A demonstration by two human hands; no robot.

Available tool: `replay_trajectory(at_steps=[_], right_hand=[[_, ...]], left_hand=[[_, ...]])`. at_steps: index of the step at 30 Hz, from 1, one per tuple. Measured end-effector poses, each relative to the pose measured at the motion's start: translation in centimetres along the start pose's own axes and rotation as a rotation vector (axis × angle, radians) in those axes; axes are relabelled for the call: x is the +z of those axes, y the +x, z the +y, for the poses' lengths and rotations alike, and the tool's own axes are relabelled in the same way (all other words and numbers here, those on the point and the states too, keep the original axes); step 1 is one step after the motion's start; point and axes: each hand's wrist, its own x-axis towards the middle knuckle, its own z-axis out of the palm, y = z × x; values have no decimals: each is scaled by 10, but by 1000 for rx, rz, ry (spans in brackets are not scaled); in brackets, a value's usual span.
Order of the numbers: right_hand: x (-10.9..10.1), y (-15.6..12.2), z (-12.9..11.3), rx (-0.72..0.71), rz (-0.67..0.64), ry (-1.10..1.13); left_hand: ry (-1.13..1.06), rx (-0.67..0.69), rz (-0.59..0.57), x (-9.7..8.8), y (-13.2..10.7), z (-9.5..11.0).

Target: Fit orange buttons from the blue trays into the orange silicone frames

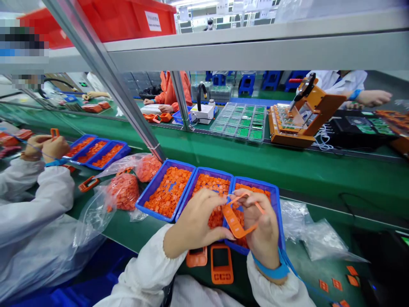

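My left hand and my right hand both pinch an orange silicone cover with a thin loop strap, holding it up over the blue trays. A blue strap circles my right wrist. Directly under my hands stand several blue trays heaped with small orange pieces. Two orange rubber-cased devices lie on the green bench near my wrists: one flat and whole in view, the other partly hidden behind my left hand.
A co-worker's hands hold an orange piece at left, beside more blue trays. Clear bags of orange pieces lie left of my trays, and empty plastic bags lie right. A metal shelf frame crosses above the bench.
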Motion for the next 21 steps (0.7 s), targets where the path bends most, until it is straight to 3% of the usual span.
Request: replay_trajectory(at_steps=[1, 4, 6, 8, 12, 17, 21], right_hand=[[1, 2, 0, 79, -51, 24], [7, 6, -2, 287, -267, 40], [11, 7, -2, 358, -393, 15], [13, 8, 1, 380, -503, -14], [5, 11, 8, 290, -430, -96], [-10, 19, 7, 333, -327, -104], [-14, 23, 7, 356, -296, -82]], left_hand=[[81, 94, 33, 1, -7, -2], [186, 296, -82, 4, -29, -9], [198, 341, -97, 6, -43, -10], [196, 331, -33, 6, -59, -8], [245, 174, 26, 5, -97, 0], [335, 6, -72, 8, -149, 6], [360, -63, -121, 17, -168, 6]])
